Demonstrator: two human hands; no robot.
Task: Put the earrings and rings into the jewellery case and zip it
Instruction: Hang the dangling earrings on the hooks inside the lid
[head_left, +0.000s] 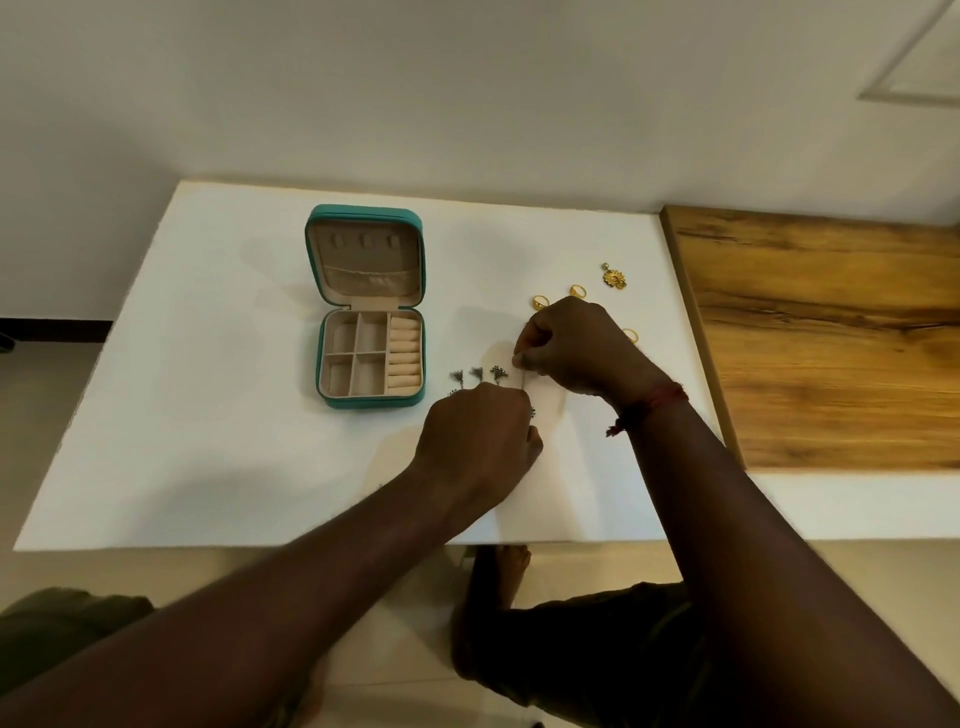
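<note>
The teal jewellery case (370, 312) lies open on the white table (208, 415), showing beige compartments and ring rolls. Three dark earrings (477, 374) stand in a row to the right of the case, apparently on a pale card (540, 467). My left hand (478, 436) is closed just below them, with a dark earring bit showing at its fingertips. My right hand (576, 348) pinches the card's upper edge beside the row. Gold rings (540, 301) lie behind the right hand, with another ring (630, 335) at its right. A gold flower earring (614, 278) lies farther back.
A wooden surface (831, 338) adjoins the table on the right. A plain wall rises behind the table. My knees and a foot show under the table's near edge.
</note>
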